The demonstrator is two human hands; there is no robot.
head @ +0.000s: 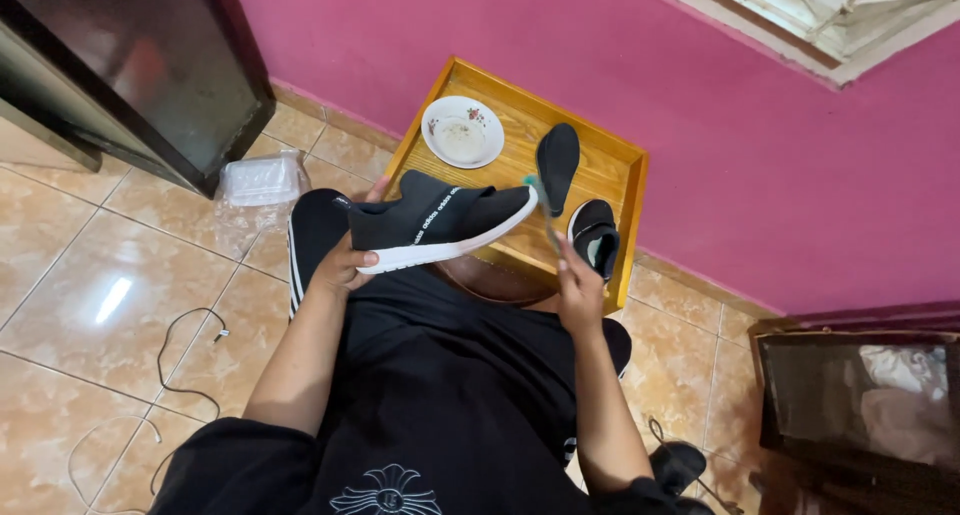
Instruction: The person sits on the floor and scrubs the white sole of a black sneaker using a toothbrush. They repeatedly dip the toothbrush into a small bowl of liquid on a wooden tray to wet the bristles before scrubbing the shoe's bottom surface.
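Observation:
My left hand (345,265) grips the heel of a black slip-on shoe with a white sole (440,225), held sideways above my lap, toe pointing right. My right hand (578,280) holds a thin brush with a teal head (543,203), its tip at the shoe's toe. On the wooden tray table (620,160) in front of me lie a black insole (557,160), the second black shoe (597,237) and a white bowl with a floral rim (462,132).
A pink wall runs behind the tray table. A dark cabinet (130,65) stands at the upper left, with a clear plastic container (262,180) beside it. A thin cable (185,360) lies on the tiled floor at left. A dark box (860,405) sits at right.

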